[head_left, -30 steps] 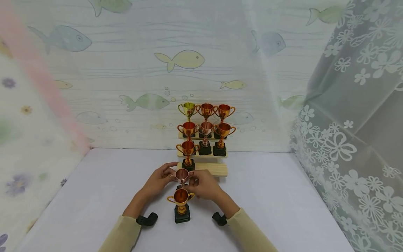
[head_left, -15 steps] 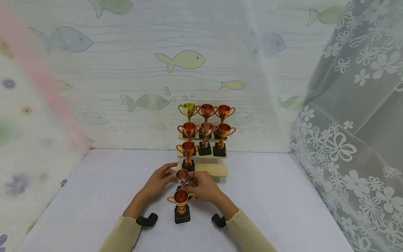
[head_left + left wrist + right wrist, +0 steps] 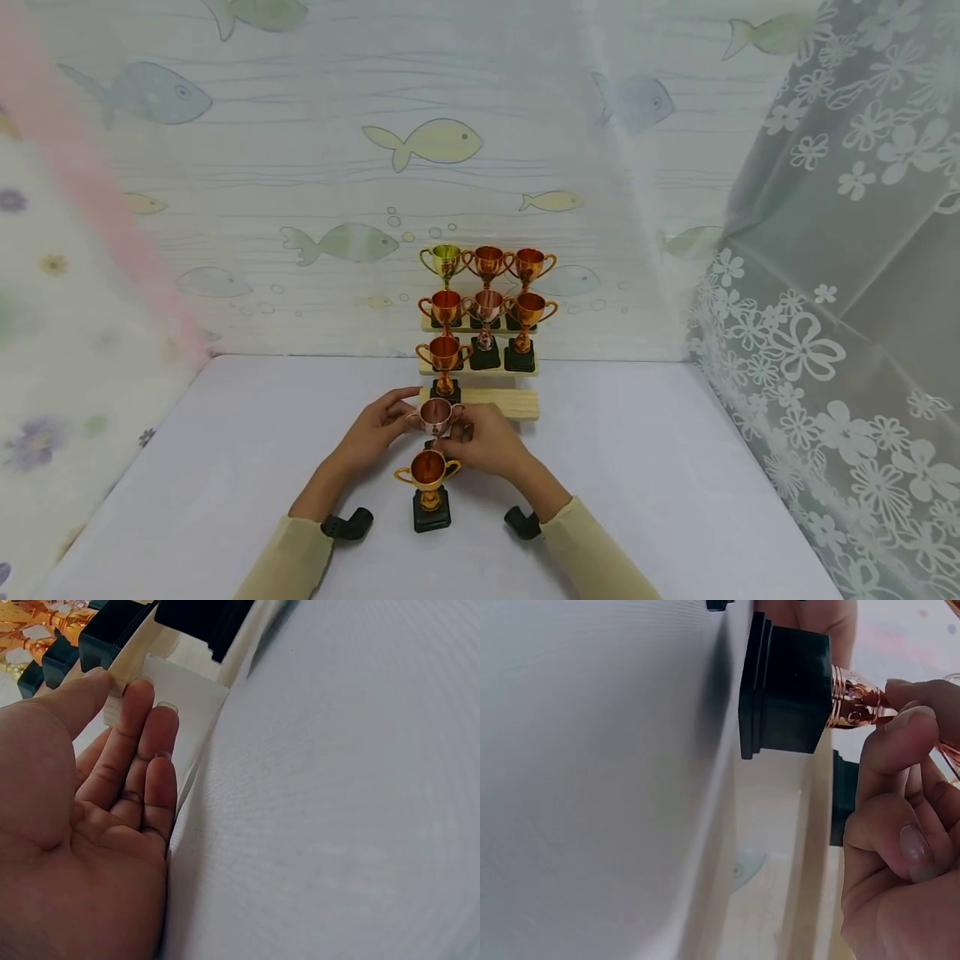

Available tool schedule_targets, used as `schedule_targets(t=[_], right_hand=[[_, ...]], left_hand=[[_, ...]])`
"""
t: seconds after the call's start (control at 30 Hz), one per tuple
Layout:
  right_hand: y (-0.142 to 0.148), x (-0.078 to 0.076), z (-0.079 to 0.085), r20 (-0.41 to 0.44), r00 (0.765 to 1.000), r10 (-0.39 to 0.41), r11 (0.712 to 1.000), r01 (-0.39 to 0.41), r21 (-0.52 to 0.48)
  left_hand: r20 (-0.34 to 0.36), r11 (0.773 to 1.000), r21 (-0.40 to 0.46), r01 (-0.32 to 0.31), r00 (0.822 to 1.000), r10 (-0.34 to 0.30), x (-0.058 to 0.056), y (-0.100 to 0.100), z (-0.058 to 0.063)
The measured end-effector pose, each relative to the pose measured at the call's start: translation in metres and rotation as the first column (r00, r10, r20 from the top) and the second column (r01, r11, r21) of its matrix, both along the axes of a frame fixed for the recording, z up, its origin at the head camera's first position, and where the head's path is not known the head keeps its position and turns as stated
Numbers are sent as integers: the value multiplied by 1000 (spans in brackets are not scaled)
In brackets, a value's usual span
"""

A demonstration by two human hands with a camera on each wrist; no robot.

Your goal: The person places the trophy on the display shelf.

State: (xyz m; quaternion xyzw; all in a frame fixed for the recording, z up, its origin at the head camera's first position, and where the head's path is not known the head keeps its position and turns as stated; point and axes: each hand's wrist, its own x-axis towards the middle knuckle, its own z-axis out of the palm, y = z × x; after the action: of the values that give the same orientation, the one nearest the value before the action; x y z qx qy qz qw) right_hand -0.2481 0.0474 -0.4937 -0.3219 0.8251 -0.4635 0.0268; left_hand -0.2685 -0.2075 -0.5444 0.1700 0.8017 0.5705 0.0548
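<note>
In the head view, my right hand (image 3: 487, 440) pinches a small rose-gold trophy (image 3: 436, 417) in front of the shelf. The right wrist view shows thumb and finger at its copper-coloured stem (image 3: 855, 696), with the black base (image 3: 791, 686) raised off the white cloth. My left hand (image 3: 372, 429) is at the left end of the lowest wooden step (image 3: 502, 403); the left wrist view has its fingertips against the board's end (image 3: 129, 667), fingers loosely extended. Nearer me, a gold trophy (image 3: 428, 477) stands upright on the table, partly covering the rose-gold trophy's base.
An orange trophy (image 3: 444, 354) occupies the left of the lowest step, with bare wood to its right. Several trophies fill the two steps above, including a rose-gold one (image 3: 487, 308) and a yellow-gold one (image 3: 446, 262). Behind the table (image 3: 630, 467) hangs a fish-patterned curtain (image 3: 300, 150).
The rose-gold trophy has shifted very slightly right relative to the shelf, still in my right hand. My left hand stays at the shelf's end. The head view has turned slightly.
</note>
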Motion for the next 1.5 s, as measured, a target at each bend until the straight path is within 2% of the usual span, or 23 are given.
schedule_targets(t=[0.47,0.9,1.2,1.5], right_hand=[[9,6,22,-52,998,-43,999,43,1],[24,4,38,-40,998,-55,998,54,-19],[36,0,44,-90,990,-111,994,110,-17],[47,-4,46,-93,984,-152,986,143,-89]], left_hand=[[0,1000,20,8,1000,-8,1,-1,0],[24,1000,4,-22,999,22,4,0,2],[20,1000,-2,-20,1000,20,2,1,2],[24,999,-11,-30,999,31,4,2,2]])
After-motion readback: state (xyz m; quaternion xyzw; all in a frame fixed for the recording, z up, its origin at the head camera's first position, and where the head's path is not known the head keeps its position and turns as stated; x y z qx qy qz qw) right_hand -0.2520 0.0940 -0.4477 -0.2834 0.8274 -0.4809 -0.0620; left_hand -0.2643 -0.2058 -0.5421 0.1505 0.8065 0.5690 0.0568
